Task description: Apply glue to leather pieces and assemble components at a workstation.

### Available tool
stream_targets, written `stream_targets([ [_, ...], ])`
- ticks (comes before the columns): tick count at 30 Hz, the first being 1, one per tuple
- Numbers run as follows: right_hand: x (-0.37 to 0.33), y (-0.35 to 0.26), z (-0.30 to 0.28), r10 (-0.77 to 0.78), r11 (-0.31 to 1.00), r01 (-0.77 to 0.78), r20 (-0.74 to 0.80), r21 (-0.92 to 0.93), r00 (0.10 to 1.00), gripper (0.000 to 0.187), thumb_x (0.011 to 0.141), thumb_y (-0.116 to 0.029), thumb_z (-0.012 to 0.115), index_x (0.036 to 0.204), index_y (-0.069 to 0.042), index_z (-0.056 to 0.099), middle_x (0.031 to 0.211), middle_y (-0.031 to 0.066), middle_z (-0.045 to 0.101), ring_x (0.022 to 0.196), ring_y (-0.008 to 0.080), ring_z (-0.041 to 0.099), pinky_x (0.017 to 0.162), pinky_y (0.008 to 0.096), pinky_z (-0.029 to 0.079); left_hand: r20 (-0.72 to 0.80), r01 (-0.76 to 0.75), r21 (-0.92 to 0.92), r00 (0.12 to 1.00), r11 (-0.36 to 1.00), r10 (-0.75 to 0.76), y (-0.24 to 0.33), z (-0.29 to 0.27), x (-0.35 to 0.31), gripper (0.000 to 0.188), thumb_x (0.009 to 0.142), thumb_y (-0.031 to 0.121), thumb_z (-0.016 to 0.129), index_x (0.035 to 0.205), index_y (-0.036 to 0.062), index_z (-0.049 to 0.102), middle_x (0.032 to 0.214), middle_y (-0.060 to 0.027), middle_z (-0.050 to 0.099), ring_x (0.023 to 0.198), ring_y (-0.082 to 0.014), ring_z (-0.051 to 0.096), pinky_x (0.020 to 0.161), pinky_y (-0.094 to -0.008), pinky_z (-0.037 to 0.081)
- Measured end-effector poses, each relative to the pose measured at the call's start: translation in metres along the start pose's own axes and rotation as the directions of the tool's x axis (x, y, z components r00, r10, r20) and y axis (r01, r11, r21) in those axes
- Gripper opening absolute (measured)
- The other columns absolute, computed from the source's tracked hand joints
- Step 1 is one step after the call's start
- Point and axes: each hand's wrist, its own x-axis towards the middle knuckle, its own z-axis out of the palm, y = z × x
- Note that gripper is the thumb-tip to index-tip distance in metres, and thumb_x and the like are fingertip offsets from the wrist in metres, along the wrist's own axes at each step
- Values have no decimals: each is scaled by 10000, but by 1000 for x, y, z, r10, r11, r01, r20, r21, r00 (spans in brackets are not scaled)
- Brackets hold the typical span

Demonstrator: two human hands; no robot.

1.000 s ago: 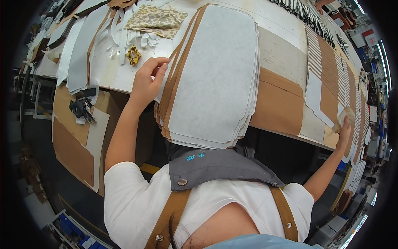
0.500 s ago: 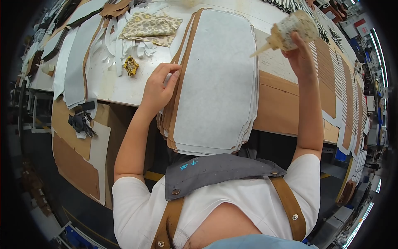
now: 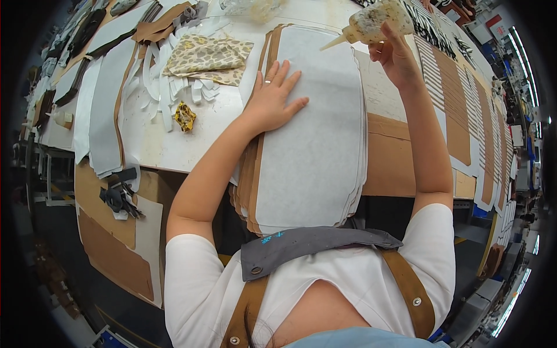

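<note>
Pale workshop desk (image 3: 162,149) is before the person, whose grey apron (image 3: 316,241) bears blue characters. Over its front edge extends a stack of white-faced brown sheets (image 3: 316,174), probably flexible, best lifted by their sides; the left hand (image 3: 271,107) lies on it, fingers spread apart. Near the stack's far right corner, the right hand (image 3: 397,58) has its fingers clamped on a nozzled squeeze bottle (image 3: 380,22), seemingly light and soft, best gripped around its body; no label is readable.

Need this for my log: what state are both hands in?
Left hand: open, spread on the pale top sheet.
Right hand: closed, holding the nozzled bottle.
</note>
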Motion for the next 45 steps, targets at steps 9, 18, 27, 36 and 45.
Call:
stream_targets([
  [9,40,5,-1,-46,859,74,68,-507,997,506,784,-445,630,1026,-20,503,839,60,561,585,69,519,385,181,342,85,-19,-15,996,1000,20,8,0,7,557,863,405,471,1295,62,392,1390,-191,266,1313,-321,197,1074,-434,118],
  [18,80,5,39,-35,973,44,44,-225,998,499,782,-438,640,1040,-32,507,731,58,598,509,99,552,443,215,466,-91,51,-116,994,992,-61,-21,11,10,516,862,351,491,1283,62,417,1404,-164,266,1315,-302,208,1069,-436,138],
  [27,101,21,57,-116,908,123,43,-401,992,485,779,-409,656,1021,-14,513,717,64,598,489,112,551,403,220,447,37,56,-208,998,976,-49,-24,6,10,528,886,360,448,1332,91,358,1441,-138,199,1343,-274,153,1080,-442,83],
  [36,118,44,56,-187,916,190,43,-354,981,484,786,-436,638,1001,-18,520,685,57,583,449,89,521,369,201,416,-24,56,-162,998,985,-60,-20,4,9,471,874,327,461,1278,89,419,1421,-110,269,1341,-263,169,1071,-459,16],
  [45,123,56,62,-178,937,155,-45,-314,983,498,779,-451,640,984,-13,521,671,52,573,431,86,508,346,201,404,-21,64,-215,997,975,-71,-22,3,8,444,874,321,460,1253,90,442,1392,-109,321,1327,-244,217,1067,-460,75],
])
